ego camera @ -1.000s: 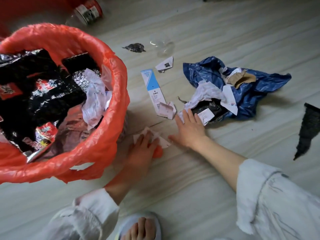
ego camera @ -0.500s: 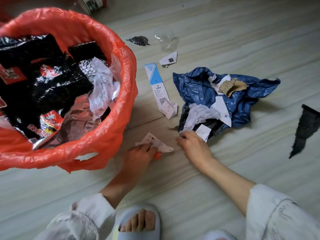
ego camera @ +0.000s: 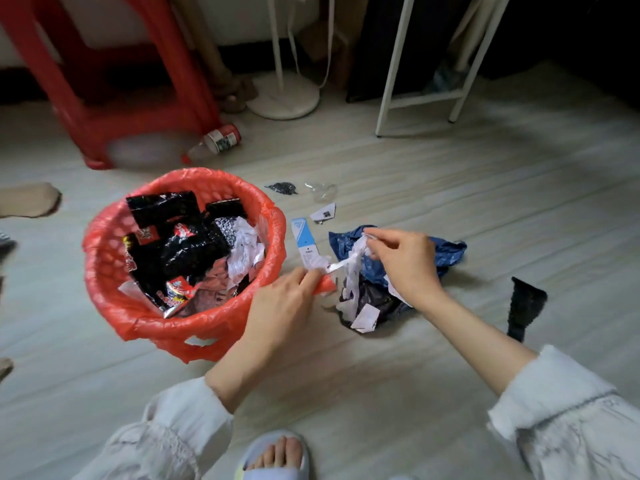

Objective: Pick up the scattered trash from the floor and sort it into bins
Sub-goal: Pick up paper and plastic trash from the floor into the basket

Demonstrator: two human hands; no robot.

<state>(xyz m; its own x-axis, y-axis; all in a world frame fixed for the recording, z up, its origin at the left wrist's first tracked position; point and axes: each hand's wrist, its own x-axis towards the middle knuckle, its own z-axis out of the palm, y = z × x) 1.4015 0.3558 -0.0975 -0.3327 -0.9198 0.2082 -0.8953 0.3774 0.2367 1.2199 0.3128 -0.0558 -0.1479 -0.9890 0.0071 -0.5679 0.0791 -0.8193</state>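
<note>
pale wood floor [ego camera: 450, 188], trash still strewn. both hands up off it since a second ago: left hand [ego camera: 287, 306] pinches paper scraps [ego camera: 320, 263], right hand [ego camera: 405, 261] pinches a white strip [ego camera: 356, 251]. red bin [ego camera: 114, 306] just left; drop next.

A lived-in room of a home. The pale plank floor [ego camera: 450, 188] carries a red plastic stool [ego camera: 114, 81], a fan's round white base [ego camera: 282, 98] and a white metal rack [ego camera: 426, 95] along its far edge, and a slippered foot [ego camera: 277, 455] at its near edge.
</note>
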